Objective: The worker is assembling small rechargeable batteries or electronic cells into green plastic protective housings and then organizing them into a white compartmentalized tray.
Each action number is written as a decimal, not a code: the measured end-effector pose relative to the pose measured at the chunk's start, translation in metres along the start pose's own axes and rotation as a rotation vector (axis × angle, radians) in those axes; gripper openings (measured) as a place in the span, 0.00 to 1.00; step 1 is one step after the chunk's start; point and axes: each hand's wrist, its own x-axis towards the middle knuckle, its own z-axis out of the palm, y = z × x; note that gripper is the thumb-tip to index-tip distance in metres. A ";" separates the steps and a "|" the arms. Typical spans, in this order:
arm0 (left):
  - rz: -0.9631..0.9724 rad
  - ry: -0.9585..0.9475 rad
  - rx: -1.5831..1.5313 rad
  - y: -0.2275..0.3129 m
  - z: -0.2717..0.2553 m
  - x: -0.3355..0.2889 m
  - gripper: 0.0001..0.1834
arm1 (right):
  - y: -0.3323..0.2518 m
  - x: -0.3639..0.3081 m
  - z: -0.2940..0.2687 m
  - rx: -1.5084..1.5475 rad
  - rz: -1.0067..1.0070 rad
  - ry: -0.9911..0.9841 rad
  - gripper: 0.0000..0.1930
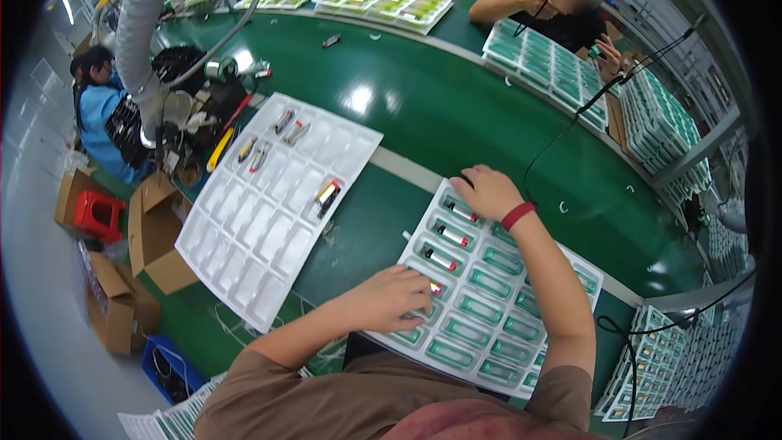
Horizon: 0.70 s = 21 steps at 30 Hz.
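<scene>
Before me lies a white tray (417,251) whose compartments hold clear-green plastic inserts. In its left column sit several small red, white and black devices, one of them a cylinder-shaped device (440,258). My left hand (391,300) is over the near part of that column, fingers curled at a red-and-silver device (436,287) partly hidden by the fingertips. My right hand (490,193) rests at the tray's far left corner, fingers stretched past the edge, beside the farthest device (462,211). The right wrist wears a red band.
At left, a larger white tray (257,220) holds several loose devices. Cardboard boxes (159,232) stand on the floor beyond. A green conveyor (407,81) curves ahead; co-workers sit across it with filled trays (383,2). A black cable (562,143) hangs at right, near stacked trays (643,358).
</scene>
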 end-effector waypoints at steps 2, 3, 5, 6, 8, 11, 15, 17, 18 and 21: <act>-0.062 -0.027 -0.017 0.003 0.003 0.000 0.07 | -0.001 -0.003 0.000 0.038 0.032 -0.046 0.31; -0.082 -0.072 0.009 0.002 0.001 0.000 0.07 | 0.001 -0.002 0.003 -0.009 0.034 -0.092 0.32; -0.087 -0.104 0.039 0.006 0.000 0.002 0.08 | -0.003 -0.007 -0.004 -0.040 0.067 -0.195 0.34; -0.102 -0.130 0.062 0.008 -0.002 0.003 0.08 | -0.002 -0.008 -0.004 -0.036 0.069 -0.181 0.34; -0.091 -0.129 0.003 0.014 -0.014 0.010 0.09 | 0.003 -0.013 -0.004 0.006 0.053 -0.155 0.34; -0.023 -0.031 -0.079 0.024 -0.030 0.035 0.08 | 0.021 -0.027 0.001 -0.024 0.061 -0.115 0.35; 0.005 0.224 -0.346 0.041 -0.045 0.083 0.06 | 0.025 -0.051 -0.013 0.141 0.013 -0.044 0.33; -0.023 0.205 -0.357 0.047 -0.052 0.109 0.07 | 0.018 -0.072 -0.029 0.317 -0.092 0.194 0.26; -0.067 0.193 -0.390 0.049 -0.054 0.121 0.09 | 0.012 -0.086 -0.041 0.310 -0.104 0.212 0.26; -0.204 0.216 -0.360 0.068 -0.053 0.151 0.17 | -0.014 -0.142 -0.086 0.916 -0.142 0.326 0.23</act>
